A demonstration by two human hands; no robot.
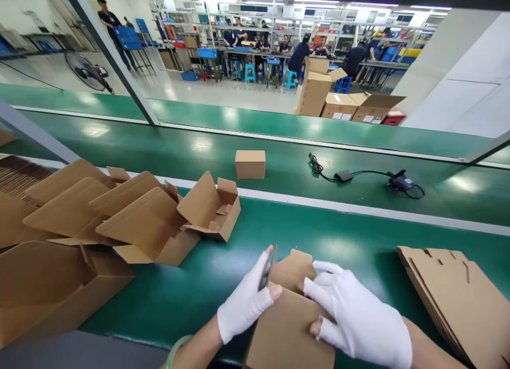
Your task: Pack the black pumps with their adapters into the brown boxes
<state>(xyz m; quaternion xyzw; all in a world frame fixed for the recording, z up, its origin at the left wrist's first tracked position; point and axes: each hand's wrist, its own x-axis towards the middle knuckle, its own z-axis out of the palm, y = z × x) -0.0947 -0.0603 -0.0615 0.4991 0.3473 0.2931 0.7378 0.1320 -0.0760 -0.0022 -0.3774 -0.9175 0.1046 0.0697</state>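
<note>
A flat brown cardboard box blank (287,321) lies at the near edge of the green bench (223,273). My left hand (246,300), in a white glove with open fingertips, pinches its left flap, fingers closed. My right hand (354,316), gloved the same way, presses on the blank from the right, with fingers curled over its edge. A green bangle (175,350) sits on my left wrist.
Several folded open boxes (131,220) pile up at the left. A stack of flat blanks (458,300) lies at the right. On the green conveyor belt (167,151) stand a closed small box (250,164) and a black power adapter with cable (400,183). People work at far tables.
</note>
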